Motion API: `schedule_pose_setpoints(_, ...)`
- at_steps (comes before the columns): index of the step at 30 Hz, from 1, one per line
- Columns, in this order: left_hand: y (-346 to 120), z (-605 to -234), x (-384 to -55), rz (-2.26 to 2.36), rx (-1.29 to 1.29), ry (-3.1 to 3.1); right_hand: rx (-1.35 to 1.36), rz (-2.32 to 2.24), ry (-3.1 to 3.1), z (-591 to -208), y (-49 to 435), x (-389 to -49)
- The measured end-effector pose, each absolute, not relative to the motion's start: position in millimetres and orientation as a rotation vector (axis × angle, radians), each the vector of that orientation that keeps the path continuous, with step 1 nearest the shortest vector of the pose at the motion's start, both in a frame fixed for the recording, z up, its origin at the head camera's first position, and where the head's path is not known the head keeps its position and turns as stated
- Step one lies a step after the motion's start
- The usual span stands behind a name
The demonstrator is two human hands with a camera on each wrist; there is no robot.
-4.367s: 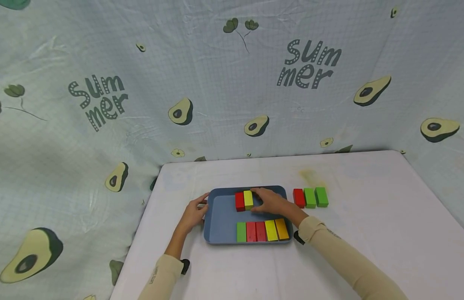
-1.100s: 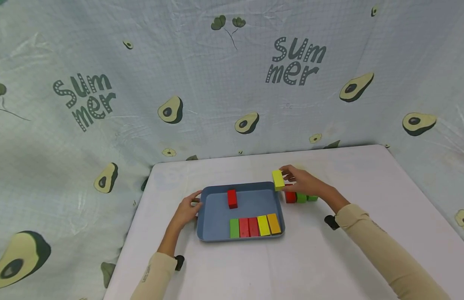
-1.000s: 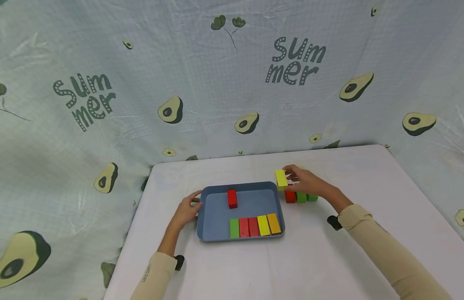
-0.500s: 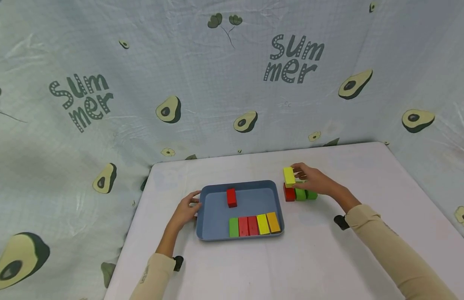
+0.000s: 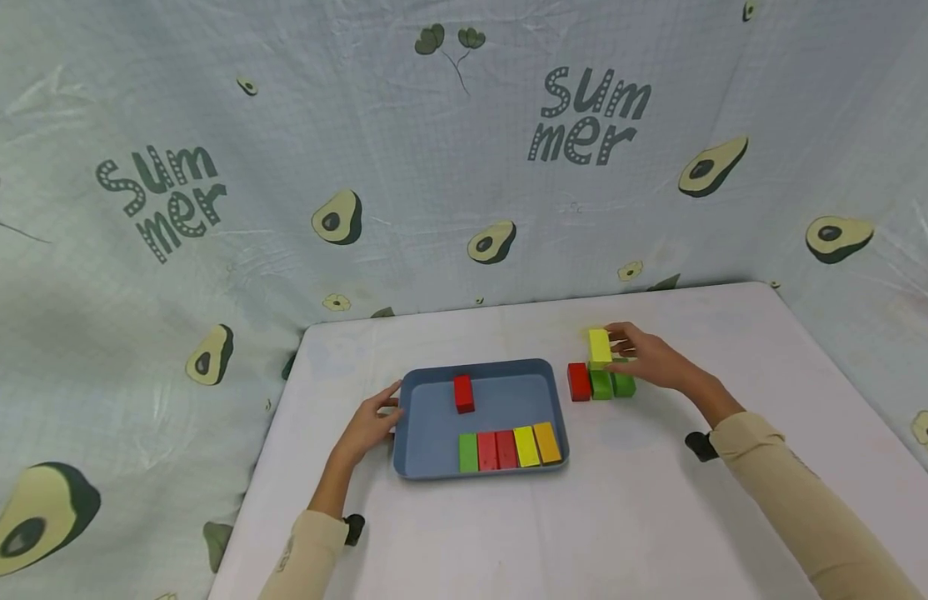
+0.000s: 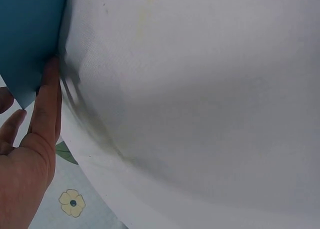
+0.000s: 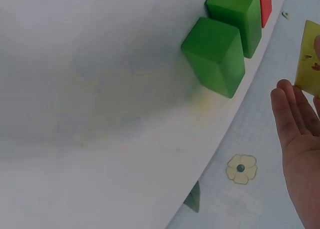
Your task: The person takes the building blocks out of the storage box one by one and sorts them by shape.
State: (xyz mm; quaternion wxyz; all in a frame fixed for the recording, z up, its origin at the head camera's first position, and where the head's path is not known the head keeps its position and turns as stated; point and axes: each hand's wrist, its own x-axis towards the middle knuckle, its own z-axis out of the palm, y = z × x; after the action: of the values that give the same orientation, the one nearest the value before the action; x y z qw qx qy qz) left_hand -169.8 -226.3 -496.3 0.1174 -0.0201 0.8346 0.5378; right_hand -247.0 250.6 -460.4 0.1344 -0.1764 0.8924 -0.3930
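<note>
In the head view my right hand (image 5: 651,358) pinches a yellow block (image 5: 599,347) between thumb and fingers, raised above the row right of the tray. That row has a red block (image 5: 579,382) and two green blocks (image 5: 601,386); the held block partly covers the nearer green one. The right wrist view shows the yellow block (image 7: 309,59) at its right edge, partly cut off. My left hand (image 5: 367,427) touches the left side of the blue-grey tray (image 5: 426,425); in the left wrist view its fingers lie extended along the tray wall (image 6: 30,34).
Along the tray's near side lie a green block (image 5: 467,452), two red blocks (image 5: 497,450), a yellow block (image 5: 526,447) and an orange block (image 5: 546,442). One red block (image 5: 464,393) lies near the far side. A printed cloth (image 5: 419,167) hangs behind the white table (image 5: 464,533).
The yellow block has been lifted from beside the red block in the tray and carried right, over the outside row. It has passed the row's red block. My left hand stays at the tray.
</note>
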Motion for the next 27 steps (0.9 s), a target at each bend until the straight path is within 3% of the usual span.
schedule_pose_setpoints(16,-227.8,-499.1,-170.8,1.606,-0.077,2.426,-0.389,-1.127,2.617,-460.7,305.1,-242.6)
schedule_pose_setpoints(27,-230.3,-500.0,-171.2,1.642,-0.058,2.39,-0.426,-1.108,2.526,-474.2,316.5,-238.8)
